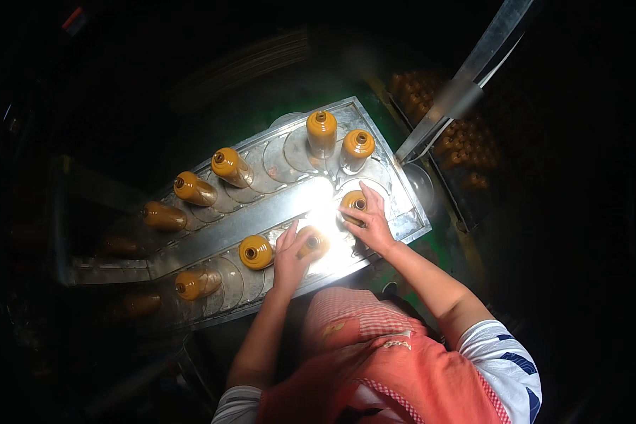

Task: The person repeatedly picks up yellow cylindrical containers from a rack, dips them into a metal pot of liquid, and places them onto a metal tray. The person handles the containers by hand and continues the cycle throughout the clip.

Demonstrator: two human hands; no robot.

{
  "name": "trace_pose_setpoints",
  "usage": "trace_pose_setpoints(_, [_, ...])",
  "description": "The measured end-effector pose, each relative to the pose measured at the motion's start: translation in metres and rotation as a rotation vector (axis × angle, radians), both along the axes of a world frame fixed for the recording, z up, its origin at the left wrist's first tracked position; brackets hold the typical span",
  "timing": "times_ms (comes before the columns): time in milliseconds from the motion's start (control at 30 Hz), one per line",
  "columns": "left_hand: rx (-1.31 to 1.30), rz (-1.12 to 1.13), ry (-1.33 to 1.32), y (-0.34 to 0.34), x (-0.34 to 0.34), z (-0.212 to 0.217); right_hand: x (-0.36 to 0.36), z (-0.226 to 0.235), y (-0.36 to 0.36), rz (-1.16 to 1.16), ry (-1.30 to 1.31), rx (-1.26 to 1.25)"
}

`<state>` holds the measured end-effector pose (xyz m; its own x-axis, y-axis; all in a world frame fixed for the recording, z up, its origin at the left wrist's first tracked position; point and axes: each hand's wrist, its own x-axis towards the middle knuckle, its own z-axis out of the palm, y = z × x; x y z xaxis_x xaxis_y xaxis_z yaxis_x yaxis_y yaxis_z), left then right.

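Standing bottles against both hands

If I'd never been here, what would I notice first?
Probably the dazzling white glare on the right part of the metal table, amid all that darkness. Next to it, the left hand and right hand are each at an orange bottle. Then the red apron, below the table.

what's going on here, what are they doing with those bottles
A person in a red apron has both hands at amber bottles on a metal table. The right hand grips one bottle; the left hand is at another, in bright glare. Other amber bottles stand along both sides of the table's central strip.
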<state>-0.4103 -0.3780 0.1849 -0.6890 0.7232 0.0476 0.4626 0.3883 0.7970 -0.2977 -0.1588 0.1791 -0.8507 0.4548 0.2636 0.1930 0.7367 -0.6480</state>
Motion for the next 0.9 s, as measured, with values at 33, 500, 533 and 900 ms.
trace_pose_setpoints(33, [0.051,0.014,-0.112,0.017,-0.001,0.001,0.003,0.002,0.012,0.002,0.025,-0.013])
trace_pose_setpoints(500, [0.282,0.421,0.365,0.096,0.123,-0.021,0.394,-0.052,0.066,-0.434,0.124,-0.481])
trace_pose_setpoints(533, [0.327,0.408,0.395,0.1,0.135,-0.01,0.425,-0.064,0.071,-0.498,0.142,-0.483])
trace_pose_setpoints(900, [-0.097,-0.187,-0.7,0.218,0.308,-0.067,0.587,-0.138,0.135,-0.837,0.161,-0.739])
